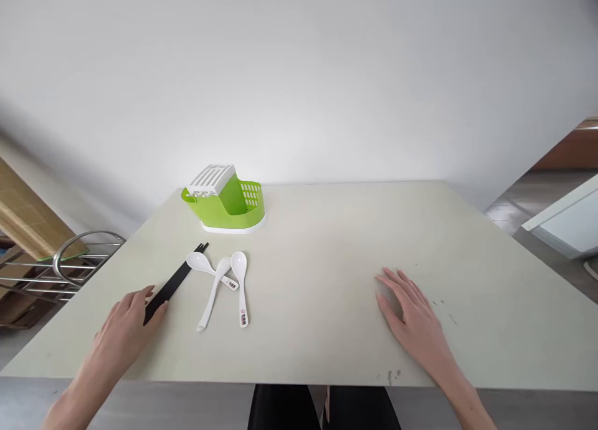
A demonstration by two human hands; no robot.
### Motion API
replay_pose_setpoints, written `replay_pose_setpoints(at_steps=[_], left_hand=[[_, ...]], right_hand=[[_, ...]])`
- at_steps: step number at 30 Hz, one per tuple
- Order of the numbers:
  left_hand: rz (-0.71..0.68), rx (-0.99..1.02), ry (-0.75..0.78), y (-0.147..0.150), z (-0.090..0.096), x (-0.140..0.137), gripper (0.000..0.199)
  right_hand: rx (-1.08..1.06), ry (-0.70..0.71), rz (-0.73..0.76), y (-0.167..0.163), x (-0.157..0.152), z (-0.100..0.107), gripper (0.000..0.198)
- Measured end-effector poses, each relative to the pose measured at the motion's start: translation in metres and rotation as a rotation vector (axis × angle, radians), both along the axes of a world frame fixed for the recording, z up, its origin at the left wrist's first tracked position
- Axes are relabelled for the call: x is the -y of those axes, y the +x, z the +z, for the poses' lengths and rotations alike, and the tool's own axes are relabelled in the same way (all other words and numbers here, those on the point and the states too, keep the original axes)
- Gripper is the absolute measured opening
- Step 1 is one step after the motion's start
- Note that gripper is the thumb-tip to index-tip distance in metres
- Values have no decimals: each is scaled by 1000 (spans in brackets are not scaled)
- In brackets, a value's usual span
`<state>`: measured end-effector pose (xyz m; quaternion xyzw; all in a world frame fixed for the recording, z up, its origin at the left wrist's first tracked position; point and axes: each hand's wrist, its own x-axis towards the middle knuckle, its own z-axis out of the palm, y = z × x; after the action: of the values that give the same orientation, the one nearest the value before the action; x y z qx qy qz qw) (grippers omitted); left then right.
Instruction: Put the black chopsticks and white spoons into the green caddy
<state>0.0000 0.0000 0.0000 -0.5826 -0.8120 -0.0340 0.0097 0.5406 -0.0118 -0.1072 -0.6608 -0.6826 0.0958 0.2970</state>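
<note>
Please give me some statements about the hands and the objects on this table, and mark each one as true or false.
1. The left hand touches the near end of the black plastic chopsticks. True.
2. The right hand holds a white plastic spoon. False: it lies flat on the pale table, holding nothing.
3. Three white plastic spoons lie beside the chopsticks. True.
4. The green plastic cutlery holder stands near the right hand. False: it stands at the far left, beyond the spoons.
</note>
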Motion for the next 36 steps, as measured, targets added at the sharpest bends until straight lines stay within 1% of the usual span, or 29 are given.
replay_pose_setpoints(at_steps=[4,10,15,18,22,26,28,30,33,35,36], left_hand=[[-47,-30,-51,-13,3,-10,61],[-50,-13,-162,-20,14,-26,55],[-94,-77,-171,-24,17,-36,48],[-92,-144,-183,-26,17,-42,41],[-73,-186,-197,-22,19,-47,42],[-57,-248,-138,-18,19,-44,46],[-35,-247,-96,-17,18,-42,45],[-9,-200,-36,-16,17,-41,40],[64,-106,131,-11,17,-37,28],[113,-42,224,-5,20,-34,25],[141,-1,238,1,23,-33,25]], right_hand=[[2,-17,-5,0,0,1,49],[4,-14,2,1,0,0,49],[2,3,-1,0,0,0,48],[4,5,-2,0,0,1,47],[-1,-1,-3,0,0,2,46],[-19,8,2,1,0,2,47],[-25,17,3,1,-1,1,47],[-25,28,7,1,-1,1,46],[-31,34,13,1,-2,3,46],[-37,26,19,2,-2,4,47],[-40,21,21,2,-2,4,47]])
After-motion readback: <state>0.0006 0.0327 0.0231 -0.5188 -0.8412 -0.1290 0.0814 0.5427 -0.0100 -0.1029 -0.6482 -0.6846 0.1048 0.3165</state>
